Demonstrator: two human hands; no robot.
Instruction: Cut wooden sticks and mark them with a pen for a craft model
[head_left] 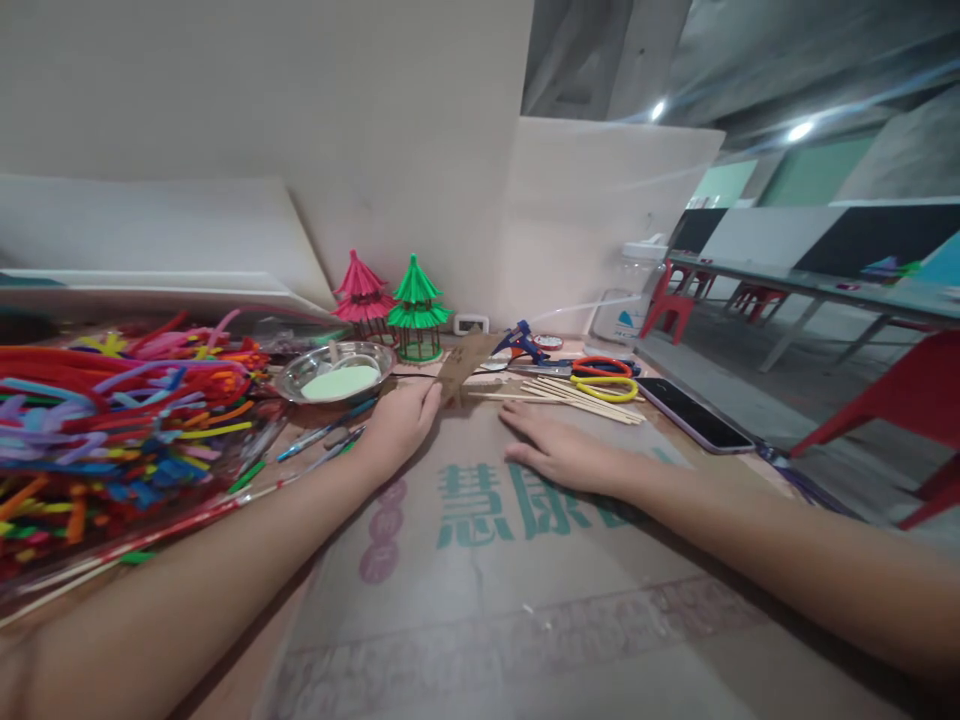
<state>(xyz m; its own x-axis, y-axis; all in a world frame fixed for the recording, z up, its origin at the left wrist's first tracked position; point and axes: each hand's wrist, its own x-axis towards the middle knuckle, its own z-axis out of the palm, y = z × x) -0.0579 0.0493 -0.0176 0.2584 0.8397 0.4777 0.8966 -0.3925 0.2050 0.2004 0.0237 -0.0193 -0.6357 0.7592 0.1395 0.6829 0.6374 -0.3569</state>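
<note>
My left hand [406, 418] rests at the far left part of a brown cardboard sheet [480, 620] printed with green characters. Its fingertips are blurred and partly turned away, close to a small brown cardboard strip [466, 365]; whether they grip it I cannot tell. My right hand [559, 450] lies on the sheet, fingers apart, holding nothing. Thin wooden sticks [581, 397] lie just beyond it. Behind them are a blue glue gun [521, 343] and scissors with yellow and red handles [604, 388].
Pipe cleaners [127, 420] heap at left beside a metal bowl [307, 375] and pens [304, 442]. Pink [364, 290] and green [417, 310] pagoda models stand behind, near a small white timer [471, 324]. A phone [694, 412] and bottle [634, 290] are at right. Red chairs [892, 390] stand beyond.
</note>
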